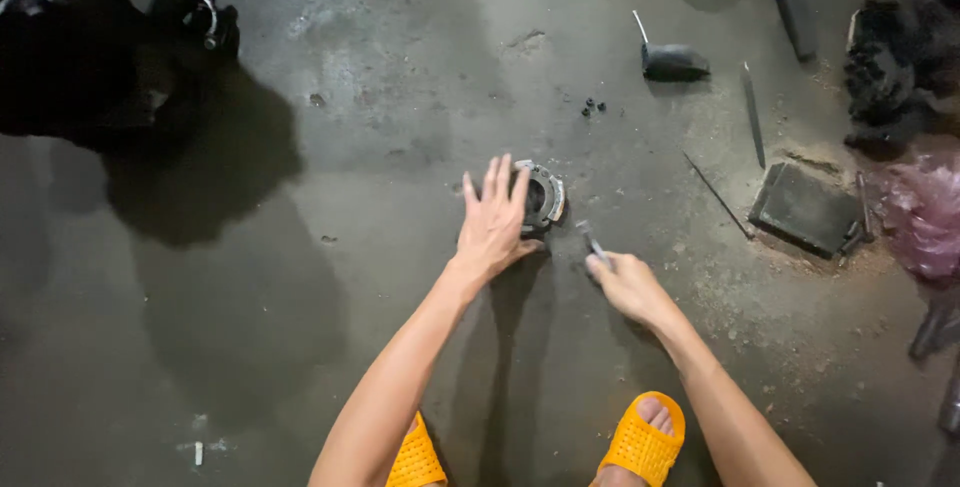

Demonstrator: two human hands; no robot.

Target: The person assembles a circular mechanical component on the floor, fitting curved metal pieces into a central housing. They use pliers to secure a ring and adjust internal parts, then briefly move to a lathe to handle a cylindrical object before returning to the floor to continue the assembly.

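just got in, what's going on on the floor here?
A person in orange slippers is crouched over a concrete floor. The left hand lies flat against a round metal part, fingers spread. The right hand holds a small thin tool beside it; what kind is too small to tell. A mallet, loose rods and a dark flat block lie to the right.

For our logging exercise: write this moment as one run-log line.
left hand: flat on round metal part | right hand: gripping thin tool | surface: concrete floor
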